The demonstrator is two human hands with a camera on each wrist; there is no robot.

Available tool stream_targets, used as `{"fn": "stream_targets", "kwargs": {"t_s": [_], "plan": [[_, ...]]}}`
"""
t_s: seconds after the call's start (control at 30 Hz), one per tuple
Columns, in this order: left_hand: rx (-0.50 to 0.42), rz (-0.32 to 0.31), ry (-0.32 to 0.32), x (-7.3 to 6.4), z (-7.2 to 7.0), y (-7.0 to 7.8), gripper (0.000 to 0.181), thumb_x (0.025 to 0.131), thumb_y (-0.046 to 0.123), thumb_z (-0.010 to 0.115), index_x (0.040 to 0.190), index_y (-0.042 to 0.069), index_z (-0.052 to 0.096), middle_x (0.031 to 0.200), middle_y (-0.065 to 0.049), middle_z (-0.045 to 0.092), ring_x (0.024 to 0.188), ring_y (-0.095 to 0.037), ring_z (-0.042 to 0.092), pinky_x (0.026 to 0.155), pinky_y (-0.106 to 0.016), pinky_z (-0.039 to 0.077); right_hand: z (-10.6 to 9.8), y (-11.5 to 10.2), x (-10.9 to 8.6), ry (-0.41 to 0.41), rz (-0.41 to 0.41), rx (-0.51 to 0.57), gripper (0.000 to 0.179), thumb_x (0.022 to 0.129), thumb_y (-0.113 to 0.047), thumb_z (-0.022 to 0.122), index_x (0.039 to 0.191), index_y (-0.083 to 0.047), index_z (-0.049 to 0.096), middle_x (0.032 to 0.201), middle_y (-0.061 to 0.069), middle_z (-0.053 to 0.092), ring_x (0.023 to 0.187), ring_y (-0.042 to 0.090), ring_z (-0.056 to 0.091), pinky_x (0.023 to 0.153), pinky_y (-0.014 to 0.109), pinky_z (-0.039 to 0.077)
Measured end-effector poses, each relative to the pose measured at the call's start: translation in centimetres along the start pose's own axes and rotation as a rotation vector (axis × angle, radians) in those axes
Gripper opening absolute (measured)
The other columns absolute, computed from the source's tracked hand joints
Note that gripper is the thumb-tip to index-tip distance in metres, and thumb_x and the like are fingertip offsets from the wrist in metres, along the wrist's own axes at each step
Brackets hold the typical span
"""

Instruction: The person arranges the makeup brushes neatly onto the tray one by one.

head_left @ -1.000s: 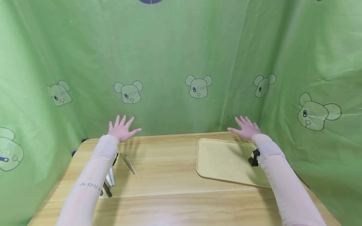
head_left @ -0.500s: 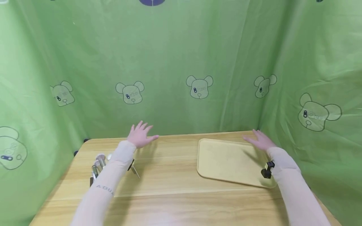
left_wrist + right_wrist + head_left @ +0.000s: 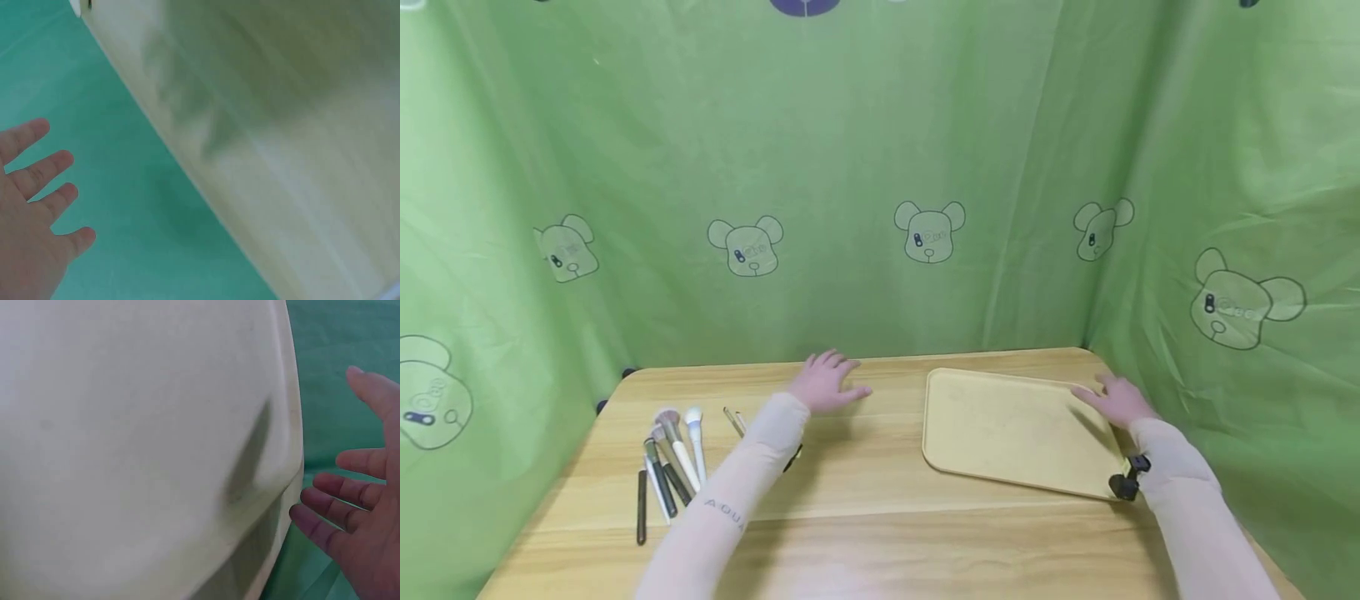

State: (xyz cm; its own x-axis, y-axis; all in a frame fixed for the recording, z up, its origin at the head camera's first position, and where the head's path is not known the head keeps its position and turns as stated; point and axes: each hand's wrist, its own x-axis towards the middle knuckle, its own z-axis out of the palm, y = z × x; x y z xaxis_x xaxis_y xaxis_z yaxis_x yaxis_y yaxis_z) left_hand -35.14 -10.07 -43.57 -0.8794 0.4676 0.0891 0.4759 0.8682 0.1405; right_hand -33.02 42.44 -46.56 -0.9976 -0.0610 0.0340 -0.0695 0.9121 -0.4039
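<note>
A shallow beige tray [image 3: 1015, 433] with rounded corners lies on the right half of the wooden table. Over its far right corner is my right hand [image 3: 1120, 402], fingers spread and holding nothing. The right wrist view has this hand [image 3: 369, 506] beside the tray's rim [image 3: 294, 419]. My left hand [image 3: 826, 383] hovers over the table left of the tray, with fingers apart and nothing in it. In the left wrist view the left hand [image 3: 37, 212] appears at the left, near the table edge [image 3: 181, 169].
Several makeup brushes [image 3: 670, 458] lie bunched on the table's left side, and a dark stick [image 3: 642, 507] lies beside them. Two thin tools [image 3: 735, 421] are partly hidden behind my left sleeve. Green curtain [image 3: 850, 125] with bear-head prints surrounds the table [image 3: 865, 542].
My left hand has moved right and lower, away from the brushes, which now show. My right hand has moved right and down to the tray's far right corner. The tray has stayed put.
</note>
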Motion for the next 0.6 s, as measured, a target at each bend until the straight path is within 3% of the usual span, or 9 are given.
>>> {"fn": "stream_targets", "kwargs": {"t_s": [0.1, 0.33, 0.6], "plan": [[-0.01, 0.029, 0.001, 0.3, 1.3, 1.0, 0.075, 0.091, 0.07, 0.042, 0.144, 0.018, 0.046, 0.149, -0.012, 0.047, 0.142, -0.034, 0.036, 0.116, -0.058, 0.027, 0.3, 0.6, -0.4, 0.022, -0.004, 0.001, 0.075, 0.097, -0.045, 0.049, 0.133, 0.02, 0.039, 0.112, 0.042, 0.057, 0.103, 0.054, 0.056, 0.087, 0.06, 0.047], [-0.022, 0.045, -0.046, 0.8, 4.0, 3.6, 0.074, 0.091, 0.07, 0.041, 0.143, 0.018, 0.047, 0.148, -0.01, 0.047, 0.141, -0.031, 0.039, 0.116, -0.057, 0.028, 1.0, 1.8, -1.2, 0.075, -0.022, 0.008, 0.054, 0.09, -0.031, 0.061, 0.117, 0.016, 0.053, 0.097, 0.034, 0.064, 0.089, 0.045, 0.063, 0.079, 0.053, 0.051], [0.007, 0.074, -0.097, 1.2, 5.1, 6.5, 0.071, 0.091, 0.07, 0.04, 0.141, 0.021, 0.05, 0.147, -0.005, 0.05, 0.139, -0.027, 0.042, 0.115, -0.051, 0.032, 1.0, 2.4, -1.9, 0.146, -0.027, 0.01, 0.026, 0.083, -0.015, 0.066, 0.096, 0.007, 0.062, 0.085, 0.024, 0.066, 0.074, 0.029, 0.061, 0.066, 0.038, 0.047]]}}
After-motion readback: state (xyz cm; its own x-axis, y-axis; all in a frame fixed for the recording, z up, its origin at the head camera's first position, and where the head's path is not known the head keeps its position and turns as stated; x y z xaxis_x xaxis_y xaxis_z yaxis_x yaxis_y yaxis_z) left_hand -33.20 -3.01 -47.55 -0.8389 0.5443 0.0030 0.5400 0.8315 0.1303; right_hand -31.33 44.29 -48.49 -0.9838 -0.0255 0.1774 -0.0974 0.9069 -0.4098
